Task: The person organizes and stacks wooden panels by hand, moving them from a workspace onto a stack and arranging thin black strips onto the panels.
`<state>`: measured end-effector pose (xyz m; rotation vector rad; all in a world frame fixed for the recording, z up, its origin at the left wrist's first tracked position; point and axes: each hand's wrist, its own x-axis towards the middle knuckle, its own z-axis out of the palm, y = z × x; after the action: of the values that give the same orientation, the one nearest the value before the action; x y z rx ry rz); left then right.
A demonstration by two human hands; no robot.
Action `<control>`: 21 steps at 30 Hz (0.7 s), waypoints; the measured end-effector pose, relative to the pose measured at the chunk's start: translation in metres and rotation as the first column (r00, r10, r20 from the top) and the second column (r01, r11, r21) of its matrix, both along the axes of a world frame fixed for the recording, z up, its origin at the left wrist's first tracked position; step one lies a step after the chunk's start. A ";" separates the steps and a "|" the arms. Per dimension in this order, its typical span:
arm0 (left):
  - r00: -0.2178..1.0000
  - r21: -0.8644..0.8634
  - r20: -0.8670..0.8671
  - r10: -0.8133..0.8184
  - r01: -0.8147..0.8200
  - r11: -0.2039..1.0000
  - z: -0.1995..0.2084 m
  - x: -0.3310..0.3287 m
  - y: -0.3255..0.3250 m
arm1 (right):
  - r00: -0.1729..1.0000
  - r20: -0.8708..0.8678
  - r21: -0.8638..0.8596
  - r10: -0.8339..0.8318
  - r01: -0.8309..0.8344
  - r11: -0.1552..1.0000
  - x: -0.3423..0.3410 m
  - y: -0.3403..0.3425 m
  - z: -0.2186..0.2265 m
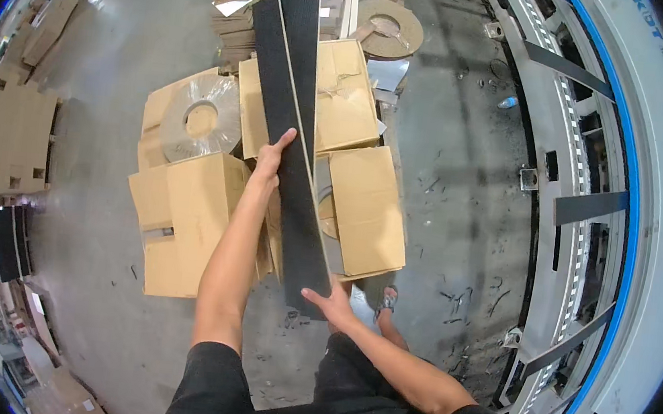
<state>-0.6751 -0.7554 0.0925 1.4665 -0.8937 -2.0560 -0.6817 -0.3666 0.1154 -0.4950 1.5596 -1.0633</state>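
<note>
A long black board [290,142] with a pale edge stretches away from me over a pile of cardboard. My left hand [272,155] grips its left edge about midway, thumb on top and fingers mostly hidden beneath. At the near end, my right hand [328,301] holds the right corner, its thumb also over the dark face. A second black board [303,42] fans out behind the first toward the far end; its lower part is covered, and whether my fingers hold it too cannot be told.
Opened cardboard boxes [367,211] lie below the boards, with a roll in clear wrap [203,117] among them. A round brown disc [394,32] lies farther off. Along the right runs a long machine [568,151] with dark strips [590,208] across it. Scraps litter the floor.
</note>
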 end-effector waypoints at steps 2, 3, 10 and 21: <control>0.997 0.062 -0.050 0.066 -0.063 0.996 -0.037 0.023 -0.016 | 0.982 -0.133 0.178 0.133 -0.108 0.978 -0.007 -0.028 0.033; 0.997 0.069 -0.067 0.046 -0.041 0.997 -0.054 0.000 -0.018 | 0.965 -0.218 0.129 0.144 -0.118 0.985 -0.022 -0.028 0.023; 0.954 0.279 -0.281 0.100 -0.018 0.960 -0.092 -0.060 -0.011 | 0.752 -0.620 0.314 0.223 -0.023 0.949 -0.044 -0.048 0.032; 0.879 0.443 -0.471 0.074 0.163 0.882 -0.189 -0.049 0.046 | 0.574 -0.772 0.367 0.273 0.052 0.929 -0.066 -0.120 -0.037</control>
<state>-0.7240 -0.7097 -0.0964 1.0505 -0.2314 -2.6329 -0.7478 -0.4866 0.0779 -0.9016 2.4456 -0.3884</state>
